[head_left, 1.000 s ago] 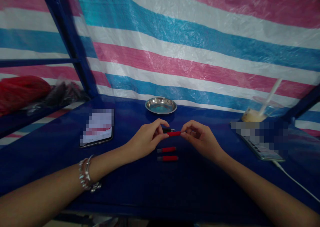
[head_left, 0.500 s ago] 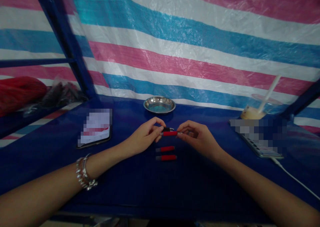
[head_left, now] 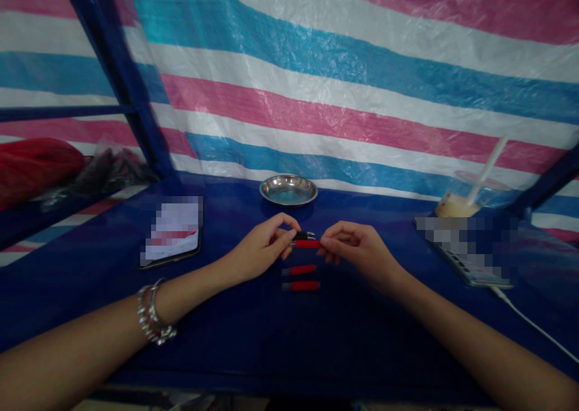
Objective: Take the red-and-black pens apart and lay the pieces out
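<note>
In the head view my left hand (head_left: 266, 245) is closed, thumb and fingers pinching black pens (head_left: 302, 235) whose silver tips point right. Just below them lies a slim red pen piece (head_left: 306, 244), level and spanning the gap between my hands. The thumb and forefinger of my right hand (head_left: 350, 242) pinch its right end; whether my left fingers also touch its left end I cannot tell. Nearer me, two short red pen parts (head_left: 302, 270) with greyish clear left ends rest side by side on the blue table (head_left: 298, 332).
A shiny metal dish (head_left: 288, 191) stands behind my hands. A phone (head_left: 174, 233) lies at left, another phone (head_left: 465, 251) with a white cable (head_left: 529, 320) at right, by a plastic cup (head_left: 461, 203) with a straw. A striped sheet (head_left: 339, 91) hangs behind the table.
My right fingers have shifted slightly and now close over the red piece's right end, where a silver tip showed before. My left hand has barely moved.
</note>
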Demonstrator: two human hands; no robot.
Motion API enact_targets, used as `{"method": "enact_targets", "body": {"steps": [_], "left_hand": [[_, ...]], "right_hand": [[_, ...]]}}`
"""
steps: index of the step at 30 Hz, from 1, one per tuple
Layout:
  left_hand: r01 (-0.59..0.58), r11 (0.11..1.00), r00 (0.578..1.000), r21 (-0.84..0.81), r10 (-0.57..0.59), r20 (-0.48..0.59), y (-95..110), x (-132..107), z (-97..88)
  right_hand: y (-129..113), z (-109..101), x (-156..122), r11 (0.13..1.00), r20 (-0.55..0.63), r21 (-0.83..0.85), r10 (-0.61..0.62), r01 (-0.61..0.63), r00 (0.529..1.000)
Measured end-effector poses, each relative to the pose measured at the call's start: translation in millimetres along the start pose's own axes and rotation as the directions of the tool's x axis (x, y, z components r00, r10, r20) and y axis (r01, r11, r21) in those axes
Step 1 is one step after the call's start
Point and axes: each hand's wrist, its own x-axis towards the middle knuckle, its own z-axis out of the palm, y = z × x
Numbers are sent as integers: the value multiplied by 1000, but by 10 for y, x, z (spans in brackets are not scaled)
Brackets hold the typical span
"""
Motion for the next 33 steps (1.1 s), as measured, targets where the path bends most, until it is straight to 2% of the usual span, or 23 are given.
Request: {"method": "enact_targets", "body": {"steps": [6, 9, 11, 14, 17, 25, 28, 33], "left_hand": [[-25, 998, 1000, 66, 26, -15, 9, 2, -15], [-44, 976, 997, 215, 57, -56, 35, -1, -50], [-66, 930, 995, 362, 90, -50, 48, -6, -72], [-126, 847, 991, 517, 135, 22, 43, -16, -85], [-177, 791, 984, 586, 157, 86, 20, -27, -81], [-195, 692, 980, 695, 111, 164, 45, -46, -116], [-180, 671, 983, 719, 109, 144, 35, -38, -119], [-142, 622, 988, 770, 138, 70, 14, -13, -113]], "right_hand": [[-8, 0, 25, 993, -54, -106, -56, 50, 997], [-2, -72, 51, 964, -116, -252, -119, 86, 986], [3, -152, 70, 894, -156, -439, -181, 96, 971], [5, -279, 99, 704, -147, -705, -254, 78, 956], [6, -356, 117, 544, -98, -836, -271, 68, 958], [86, -397, 137, 340, 18, -936, -206, 89, 978], [159, -430, 144, 262, 60, -960, -168, 103, 984], [234, -436, 124, 210, 75, -972, -146, 105, 987]]}}
